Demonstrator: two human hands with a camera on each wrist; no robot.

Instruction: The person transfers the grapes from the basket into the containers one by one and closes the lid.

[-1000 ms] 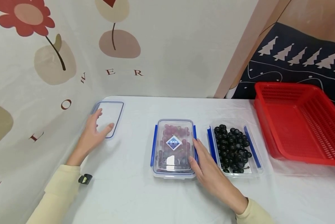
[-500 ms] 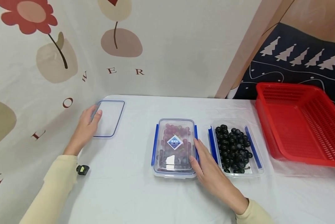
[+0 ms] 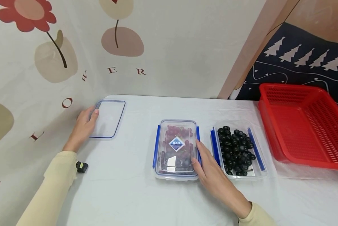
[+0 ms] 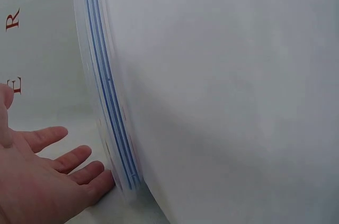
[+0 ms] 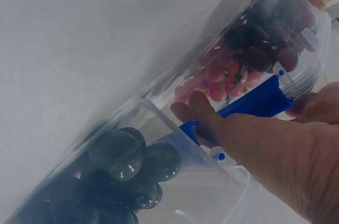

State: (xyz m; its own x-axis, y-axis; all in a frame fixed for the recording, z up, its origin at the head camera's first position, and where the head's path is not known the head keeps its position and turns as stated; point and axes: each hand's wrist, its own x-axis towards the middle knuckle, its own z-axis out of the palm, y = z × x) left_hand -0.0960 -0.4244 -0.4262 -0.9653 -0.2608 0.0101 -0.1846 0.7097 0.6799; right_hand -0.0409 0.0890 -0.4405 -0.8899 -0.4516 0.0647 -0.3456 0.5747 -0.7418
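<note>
In the head view, my right hand point(image 3: 215, 179) rests along the right side of a clear lidded food container point(image 3: 176, 150) holding red and dark grapes. Its fingers lie straight against a blue side latch point(image 5: 257, 99), thumb at the lid's edge. My left hand point(image 3: 81, 127) is at the left edge of a clear plastic lid point(image 3: 109, 117) with a blue seal. In the left wrist view, that hand's fingers are spread and loosely bent, the little finger beside the lid's edge point(image 4: 108, 81). An open container point(image 3: 260, 163) of black grapes point(image 3: 237, 150) stands right of my right hand.
A red plastic basket point(image 3: 296, 125) stands at the right on the white tablecloth point(image 3: 135, 188). A printed curtain point(image 3: 180, 50) rises at the back and left. Behind the basket hangs a dark cloth point(image 3: 285, 72) with white trees.
My left hand has moved from above the clear lid to its left edge, its thumb and fingers coming closer together. My right hand stays at the grape container.
</note>
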